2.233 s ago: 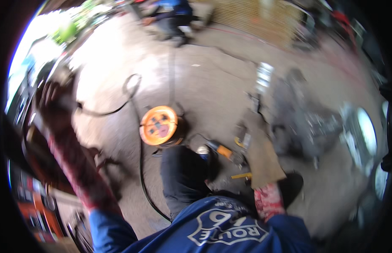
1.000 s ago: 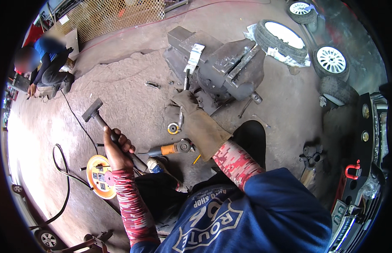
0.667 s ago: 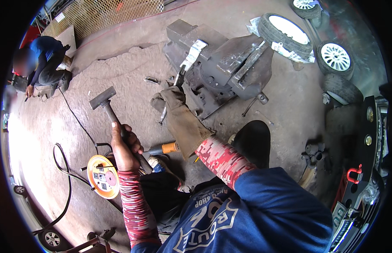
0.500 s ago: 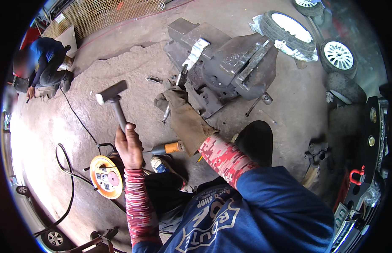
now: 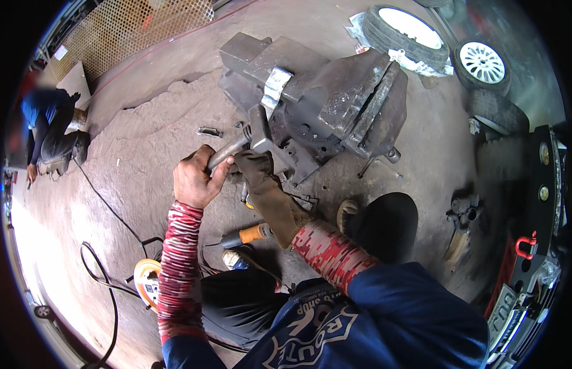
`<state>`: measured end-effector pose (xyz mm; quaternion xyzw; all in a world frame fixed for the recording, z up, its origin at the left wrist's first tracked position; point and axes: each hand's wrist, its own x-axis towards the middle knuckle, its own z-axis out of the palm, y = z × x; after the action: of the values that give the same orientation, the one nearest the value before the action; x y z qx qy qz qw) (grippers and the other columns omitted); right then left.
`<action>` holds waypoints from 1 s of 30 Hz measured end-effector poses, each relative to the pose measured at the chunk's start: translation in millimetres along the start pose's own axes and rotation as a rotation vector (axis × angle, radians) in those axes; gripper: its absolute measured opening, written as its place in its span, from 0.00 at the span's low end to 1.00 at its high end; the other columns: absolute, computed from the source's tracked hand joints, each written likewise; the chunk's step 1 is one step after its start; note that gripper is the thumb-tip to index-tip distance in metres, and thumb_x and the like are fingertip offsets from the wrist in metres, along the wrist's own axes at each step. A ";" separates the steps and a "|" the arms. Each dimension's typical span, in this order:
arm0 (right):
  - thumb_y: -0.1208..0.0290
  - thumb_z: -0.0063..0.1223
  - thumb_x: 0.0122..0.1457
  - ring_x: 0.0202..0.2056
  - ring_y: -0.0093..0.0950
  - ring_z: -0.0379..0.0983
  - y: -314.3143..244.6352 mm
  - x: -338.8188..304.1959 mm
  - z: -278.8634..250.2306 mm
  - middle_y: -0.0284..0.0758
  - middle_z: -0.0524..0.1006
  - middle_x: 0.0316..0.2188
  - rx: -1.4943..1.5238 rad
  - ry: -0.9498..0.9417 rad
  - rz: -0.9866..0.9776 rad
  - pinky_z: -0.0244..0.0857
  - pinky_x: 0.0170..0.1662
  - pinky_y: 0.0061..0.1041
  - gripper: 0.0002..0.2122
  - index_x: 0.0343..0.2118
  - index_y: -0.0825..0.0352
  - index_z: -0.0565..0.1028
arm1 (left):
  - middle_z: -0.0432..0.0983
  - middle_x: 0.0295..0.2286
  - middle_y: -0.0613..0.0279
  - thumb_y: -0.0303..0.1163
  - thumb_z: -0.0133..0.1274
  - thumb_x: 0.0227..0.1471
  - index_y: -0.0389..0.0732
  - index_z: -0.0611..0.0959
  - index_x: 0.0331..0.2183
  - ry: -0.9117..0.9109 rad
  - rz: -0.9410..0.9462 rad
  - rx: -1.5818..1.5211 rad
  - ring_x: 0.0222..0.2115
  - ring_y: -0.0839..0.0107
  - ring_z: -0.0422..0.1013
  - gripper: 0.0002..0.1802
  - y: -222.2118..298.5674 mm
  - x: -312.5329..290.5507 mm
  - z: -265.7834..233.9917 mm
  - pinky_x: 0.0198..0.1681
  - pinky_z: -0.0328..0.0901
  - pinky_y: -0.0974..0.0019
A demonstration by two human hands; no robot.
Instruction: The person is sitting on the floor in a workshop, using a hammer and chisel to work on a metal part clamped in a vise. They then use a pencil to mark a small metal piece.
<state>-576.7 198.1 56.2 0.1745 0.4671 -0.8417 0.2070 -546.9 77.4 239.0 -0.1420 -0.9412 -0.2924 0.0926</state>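
the bare left hand point(image 5: 197, 178) has its fingers wrapped around the handle of a dark grey steel hammer point(image 5: 243, 143), which slants up to the right with its blocky head just above the other hand. the brown leather-gloved right hand point(image 5: 256, 175) has its fingers curled around a slim metal tool point(image 5: 244, 194), mostly hidden, with only a short end showing below them; whether the hammer touches the tool cannot be told. above the hammer head, a flat silvery strip point(image 5: 275, 88) lies against the near side of a large dark grey metal vise point(image 5: 353, 92), which rests on the rough concrete floor point(image 5: 175, 114). nearer the body, an orange-and-black angle grinder point(image 5: 246, 235) lies by the person's foot, and an orange round cable reel point(image 5: 147, 280) is partly covered by the left forearm. at the upper left, a co-worker in dark clothes point(image 5: 55, 126) crouches well apart.
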 end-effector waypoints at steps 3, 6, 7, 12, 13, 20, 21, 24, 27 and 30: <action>0.69 0.59 0.58 0.32 0.25 0.76 6.6 13.1 -3.1 0.34 0.76 0.31 0.450 -0.380 -0.312 0.72 0.35 0.23 0.11 0.41 0.65 0.72 | 0.70 0.14 0.54 0.53 0.63 0.48 0.37 0.77 0.22 -0.012 0.204 -0.086 0.16 0.55 0.73 0.27 -11.7 20.6 0.5 0.22 0.66 0.59; 0.66 0.58 0.59 0.33 0.26 0.78 -6.3 0.8 1.4 0.36 0.79 0.32 -0.045 0.031 -0.515 0.73 0.35 0.23 0.11 0.42 0.65 0.74 | 0.70 0.16 0.52 0.56 0.64 0.46 0.35 0.77 0.21 -0.065 0.404 -0.160 0.17 0.53 0.72 0.30 -30.6 50.6 7.7 0.22 0.66 0.59; 0.66 0.57 0.60 0.29 0.26 0.78 -15.6 -5.9 7.0 0.36 0.78 0.30 -0.166 0.083 -0.546 0.73 0.31 0.23 0.11 0.42 0.66 0.74 | 0.70 0.16 0.52 0.57 0.64 0.46 0.35 0.77 0.20 -0.089 0.469 -0.173 0.18 0.53 0.72 0.31 -38.6 62.8 11.8 0.22 0.66 0.59; 0.75 0.52 0.59 0.15 0.30 0.73 -62.9 -43.8 18.4 0.37 0.76 0.23 -0.110 0.165 -0.091 0.66 0.14 0.28 0.13 0.46 0.70 0.68 | 0.72 0.18 0.52 0.61 0.62 0.46 0.35 0.77 0.21 -0.136 0.659 -0.142 0.19 0.52 0.73 0.33 -79.9 117.4 39.4 0.23 0.67 0.57; 0.78 0.49 0.59 0.13 0.30 0.72 -68.0 -45.6 21.4 0.37 0.75 0.23 -0.103 0.147 -0.143 0.64 0.12 0.29 0.13 0.47 0.70 0.67 | 0.72 0.18 0.53 0.61 0.61 0.46 0.36 0.78 0.22 -0.154 0.634 -0.083 0.19 0.52 0.73 0.33 -85.8 126.9 44.4 0.23 0.68 0.57; 0.86 0.40 0.50 0.17 0.30 0.75 -69.5 -34.3 25.6 0.42 0.77 0.35 -0.109 0.243 0.011 0.70 0.17 0.29 0.22 0.51 0.71 0.71 | 0.74 0.18 0.55 0.64 0.59 0.47 0.38 0.78 0.22 -0.193 0.664 -0.022 0.18 0.55 0.74 0.34 -95.4 148.0 48.0 0.22 0.68 0.57; 0.88 0.39 0.49 0.17 0.31 0.75 -70.4 -32.6 25.1 0.42 0.77 0.43 -0.132 0.242 0.099 0.70 0.17 0.30 0.23 0.51 0.70 0.70 | 0.74 0.18 0.55 0.64 0.59 0.47 0.38 0.78 0.22 -0.193 0.722 -0.028 0.18 0.56 0.74 0.33 -92.1 145.5 42.1 0.22 0.68 0.57; 0.86 0.41 0.50 0.21 0.31 0.76 -74.3 -32.0 24.4 0.41 0.78 0.39 -0.541 0.082 -0.922 0.73 0.23 0.31 0.22 0.50 0.70 0.73 | 0.70 0.16 0.56 0.65 0.62 0.42 0.38 0.76 0.20 -0.190 0.949 -0.121 0.16 0.59 0.71 0.35 -76.2 135.9 23.1 0.20 0.67 0.59; 0.81 0.45 0.51 0.28 0.27 0.76 -72.5 -36.0 23.0 0.37 0.81 0.37 -0.250 0.232 -0.208 0.72 0.32 0.27 0.20 0.49 0.67 0.76 | 0.65 0.15 0.60 0.66 0.64 0.39 0.39 0.74 0.18 -0.138 1.165 -0.226 0.14 0.63 0.67 0.36 -63.1 139.2 15.8 0.17 0.64 0.60; 0.78 0.47 0.51 0.31 0.25 0.76 -61.1 -37.2 19.9 0.36 0.82 0.38 -0.267 0.359 -0.159 0.70 0.35 0.24 0.17 0.45 0.66 0.79 | 0.67 0.14 0.61 0.67 0.58 0.45 0.41 0.75 0.18 0.490 1.183 0.328 0.13 0.65 0.68 0.35 -65.8 167.0 27.6 0.17 0.64 0.61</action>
<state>-578.2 217.1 127.9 0.2549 0.6160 -0.7416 0.0750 -728.1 77.0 225.0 -0.5486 -0.6884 -0.0687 0.4695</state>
